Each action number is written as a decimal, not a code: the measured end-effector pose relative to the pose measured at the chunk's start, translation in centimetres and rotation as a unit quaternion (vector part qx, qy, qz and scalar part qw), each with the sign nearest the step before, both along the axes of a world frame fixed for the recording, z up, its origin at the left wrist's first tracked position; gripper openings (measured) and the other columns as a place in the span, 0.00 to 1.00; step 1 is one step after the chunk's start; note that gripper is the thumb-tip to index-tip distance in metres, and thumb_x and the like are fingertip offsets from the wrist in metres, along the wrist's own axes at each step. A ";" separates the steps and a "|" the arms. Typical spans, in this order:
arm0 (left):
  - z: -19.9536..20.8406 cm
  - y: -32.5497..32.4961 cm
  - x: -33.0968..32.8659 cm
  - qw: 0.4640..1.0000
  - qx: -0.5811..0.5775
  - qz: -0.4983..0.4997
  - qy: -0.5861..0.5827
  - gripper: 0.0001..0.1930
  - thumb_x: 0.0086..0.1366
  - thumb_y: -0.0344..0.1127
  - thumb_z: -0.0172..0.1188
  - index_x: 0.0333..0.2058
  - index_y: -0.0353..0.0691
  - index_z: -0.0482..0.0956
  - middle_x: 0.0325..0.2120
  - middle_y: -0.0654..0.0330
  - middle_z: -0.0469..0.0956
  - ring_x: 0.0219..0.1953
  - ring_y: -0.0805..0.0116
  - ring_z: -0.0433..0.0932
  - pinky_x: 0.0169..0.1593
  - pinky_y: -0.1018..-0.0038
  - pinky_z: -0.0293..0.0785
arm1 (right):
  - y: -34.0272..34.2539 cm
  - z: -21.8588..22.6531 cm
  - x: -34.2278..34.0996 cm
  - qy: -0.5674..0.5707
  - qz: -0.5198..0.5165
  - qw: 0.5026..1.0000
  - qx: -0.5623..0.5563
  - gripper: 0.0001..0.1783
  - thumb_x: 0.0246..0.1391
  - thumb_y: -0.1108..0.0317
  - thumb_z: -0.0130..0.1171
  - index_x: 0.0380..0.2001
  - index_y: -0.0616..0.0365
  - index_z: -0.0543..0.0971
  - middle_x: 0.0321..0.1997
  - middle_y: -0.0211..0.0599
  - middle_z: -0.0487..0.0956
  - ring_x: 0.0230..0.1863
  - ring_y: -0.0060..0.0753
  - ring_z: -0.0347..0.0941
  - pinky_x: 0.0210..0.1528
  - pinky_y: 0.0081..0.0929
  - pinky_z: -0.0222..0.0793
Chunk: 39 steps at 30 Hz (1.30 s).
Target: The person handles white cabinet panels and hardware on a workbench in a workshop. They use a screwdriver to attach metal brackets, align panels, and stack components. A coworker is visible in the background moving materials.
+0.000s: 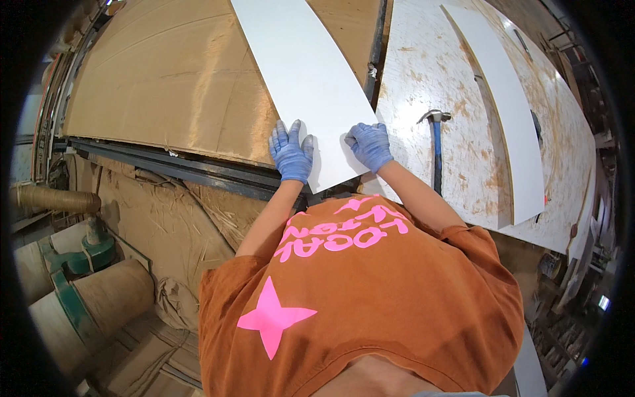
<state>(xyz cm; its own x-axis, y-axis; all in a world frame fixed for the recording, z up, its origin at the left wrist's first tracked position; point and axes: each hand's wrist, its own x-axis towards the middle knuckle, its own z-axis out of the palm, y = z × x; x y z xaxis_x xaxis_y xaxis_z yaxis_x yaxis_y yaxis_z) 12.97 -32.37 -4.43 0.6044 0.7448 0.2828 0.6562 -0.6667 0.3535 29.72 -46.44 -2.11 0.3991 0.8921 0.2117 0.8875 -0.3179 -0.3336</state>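
2 gloved hands are on a white board (311, 73), which lies slantwise over a brown bench (165, 99), its near end reaching past the bench's front edge. the left hand (292, 155) is open, fingers spread at the board's left edge, pressing or resting rather than gripping, as far as can be judged. the right hand (372, 147) is partly curled by the right edge; whether it pinches the board or something small, i cannot tell.

as for progress, the board is laid out and both hands are at its near end. no joint or fixing shows on its face, so how much is done or left cannot be read from it. on the white table (423, 73), a hammer (436, 145) lies unheld and a 2nd board (516, 126) lies apart, with neither hand on it.

the 1st board's far end is cut off at the top, and its underside is hidden. a dark thing (536, 126) beyond the 2nd board is mostly covered and hard to name.
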 end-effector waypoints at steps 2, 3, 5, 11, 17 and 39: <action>0.1 0.1 0.2 1.000 0.004 0.001 -0.001 0.27 0.61 0.51 0.54 0.57 0.50 0.68 0.61 0.41 0.57 0.63 0.43 0.56 0.65 0.53 0.46 | -0.5 0.4 -0.4 0.011 -0.001 0.999 -0.048 0.09 0.53 0.57 0.54 0.24 0.47 0.76 0.27 0.32 0.77 0.30 0.37 0.74 0.40 0.39 0.60; 0.2 0.2 0.3 1.000 0.005 0.002 0.003 0.27 0.61 0.51 0.53 0.57 0.50 0.68 0.61 0.41 0.57 0.63 0.43 0.56 0.65 0.53 0.46 | -1.5 0.2 -0.8 -0.014 0.015 1.000 -0.015 0.08 0.51 0.58 0.55 0.24 0.46 0.78 0.27 0.33 0.78 0.30 0.37 0.74 0.39 0.38 0.60; 0.2 -0.1 0.0 1.000 0.001 0.006 0.012 0.26 0.61 0.51 0.53 0.57 0.51 0.68 0.61 0.41 0.57 0.62 0.42 0.56 0.65 0.53 0.47 | -1.5 0.7 -0.7 -0.033 0.012 0.997 -0.069 0.07 0.50 0.58 0.56 0.23 0.46 0.78 0.27 0.33 0.78 0.30 0.37 0.74 0.39 0.38 0.60; 0.2 0.0 0.2 1.000 0.008 0.000 0.003 0.27 0.61 0.51 0.54 0.58 0.50 0.68 0.60 0.41 0.58 0.62 0.42 0.56 0.65 0.53 0.47 | -2.4 -1.5 5.7 0.161 -0.265 0.942 0.128 0.20 0.58 0.47 0.49 0.30 0.52 0.79 0.27 0.45 0.79 0.31 0.53 0.75 0.37 0.41 0.70; 1.0 0.5 0.2 0.997 -0.075 0.013 0.003 0.34 0.58 0.50 0.59 0.60 0.43 0.63 0.60 0.43 0.59 0.63 0.46 0.57 0.67 0.56 0.46 | -3.0 -0.1 6.3 0.405 -0.165 0.895 -0.092 0.33 0.54 0.44 0.54 0.50 0.65 0.74 0.47 0.51 0.78 0.44 0.45 0.76 0.49 0.31 0.68; 14.8 16.4 -12.8 0.943 -0.305 -0.130 0.029 0.22 0.64 0.48 0.55 0.47 0.34 0.74 0.36 0.57 0.78 0.36 0.72 0.71 0.40 0.72 0.69 | 8.7 3.1 3.0 0.796 -0.225 0.457 0.326 0.22 0.52 0.63 0.62 0.48 0.61 0.71 0.43 0.37 0.77 0.44 0.33 0.72 0.48 0.31 0.70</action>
<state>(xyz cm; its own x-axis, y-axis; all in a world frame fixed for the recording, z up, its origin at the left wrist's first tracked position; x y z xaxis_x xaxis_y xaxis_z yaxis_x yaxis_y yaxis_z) 0.18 -15.96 10.40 0.7897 0.5833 -0.1902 0.5293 -0.4909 0.6920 32.74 -37.71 1.01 0.6228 0.5987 -0.5037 -0.7518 0.2796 -0.5972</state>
